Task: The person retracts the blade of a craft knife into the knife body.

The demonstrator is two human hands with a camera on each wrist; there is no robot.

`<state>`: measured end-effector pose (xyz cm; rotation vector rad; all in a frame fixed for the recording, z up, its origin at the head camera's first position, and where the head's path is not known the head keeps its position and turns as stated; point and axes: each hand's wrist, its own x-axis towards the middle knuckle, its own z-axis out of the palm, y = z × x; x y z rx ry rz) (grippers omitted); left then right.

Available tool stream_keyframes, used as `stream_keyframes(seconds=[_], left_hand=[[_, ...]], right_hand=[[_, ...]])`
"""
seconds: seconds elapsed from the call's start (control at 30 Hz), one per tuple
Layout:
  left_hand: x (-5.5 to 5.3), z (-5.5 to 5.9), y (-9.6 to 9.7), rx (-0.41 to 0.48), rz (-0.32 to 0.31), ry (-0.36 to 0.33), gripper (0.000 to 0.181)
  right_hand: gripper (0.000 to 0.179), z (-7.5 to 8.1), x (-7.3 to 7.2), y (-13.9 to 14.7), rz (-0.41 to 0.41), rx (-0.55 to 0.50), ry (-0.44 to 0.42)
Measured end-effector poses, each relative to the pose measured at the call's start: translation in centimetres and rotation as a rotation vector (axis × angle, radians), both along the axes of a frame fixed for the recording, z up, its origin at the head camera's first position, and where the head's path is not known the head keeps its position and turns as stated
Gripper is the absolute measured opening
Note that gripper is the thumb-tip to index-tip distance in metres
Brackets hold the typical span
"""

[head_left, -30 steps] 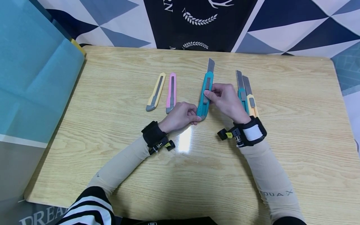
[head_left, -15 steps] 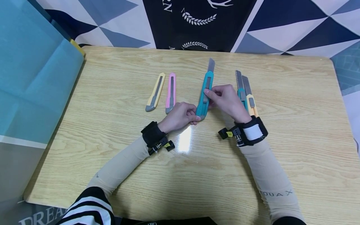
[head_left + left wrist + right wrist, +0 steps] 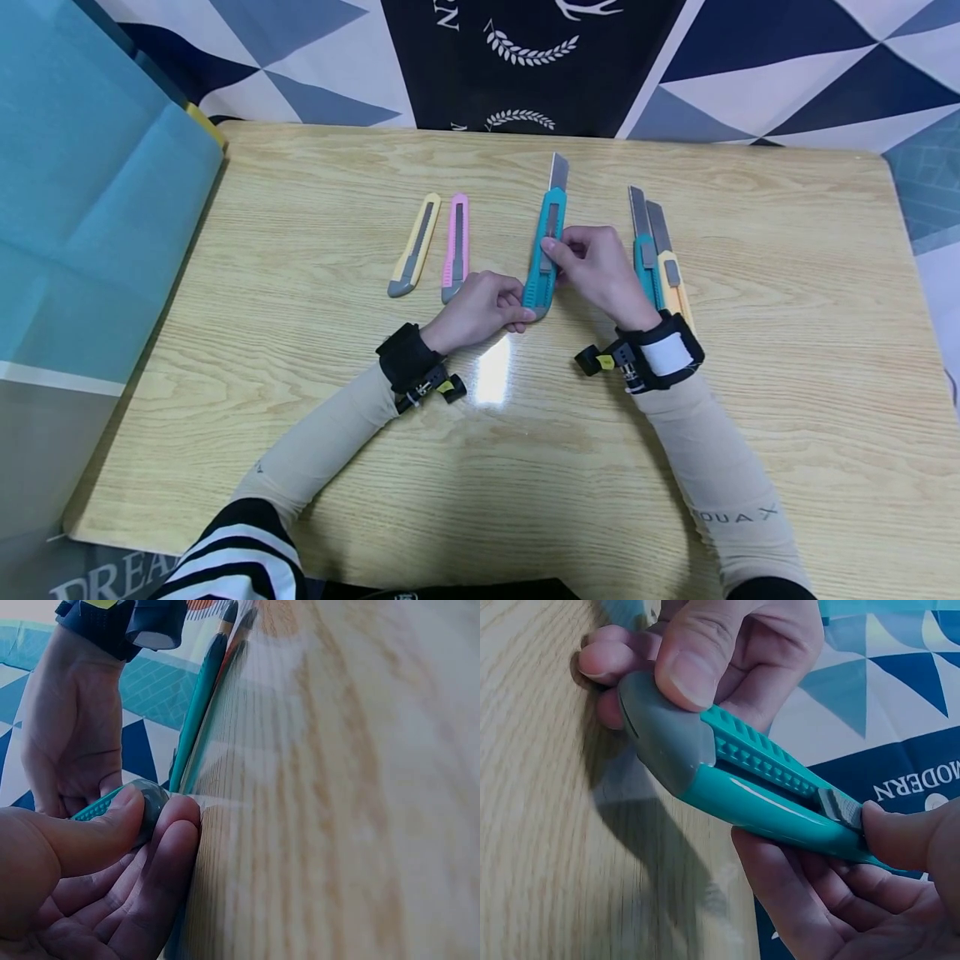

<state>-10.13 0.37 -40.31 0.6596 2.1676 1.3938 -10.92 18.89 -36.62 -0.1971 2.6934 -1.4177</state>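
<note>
Both hands hold a teal utility knife (image 3: 537,287), its blade (image 3: 558,172) extended and pointing away from the person. My left hand (image 3: 482,312) pinches the grey end cap (image 3: 667,735) between thumb and fingers. Higher on the body, my right hand (image 3: 600,271) grips the knife, with the thumb at the grey slider (image 3: 840,808) and fingers beneath. Right of that hand lie a second teal utility knife (image 3: 647,271) and an orange-yellow one (image 3: 672,282), both with blades out. On the left, a pale yellow knife (image 3: 417,242) and a pink knife (image 3: 455,246) show no blade.
Everything lies on a wood-grain table (image 3: 420,492). A patterned cloth (image 3: 750,75) hangs behind its far edge, and a blue covering (image 3: 97,192) stands along the left side. Each wrist wears a black strap with a small camera (image 3: 452,388).
The knife's blade end has shifted slightly left, and the right hand and wrist have moved a little left with it. The left hand stays in place; the other knives lie unmoved.
</note>
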Motion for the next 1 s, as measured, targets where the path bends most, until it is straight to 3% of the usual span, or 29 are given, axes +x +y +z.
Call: stream_keyframes(seconds=[0.23,0.73,1.0], left_hand=[[-0.02,0.02,-0.04,0.002,0.004,-0.004,0.008],[-0.16,-0.09,-0.07,-0.002,0.009,-0.024,0.012],[-0.18,0.04,-0.11,-0.002,0.011,-0.013,0.012]], right_hand=[[0.020,-0.07,0.06,-0.25,0.011,0.055,0.031],[0.015,0.04,0.12,-0.41,0.025,0.051,-0.018],[0.011,0.16,0.20,-0.70,0.035,0.075,0.003]])
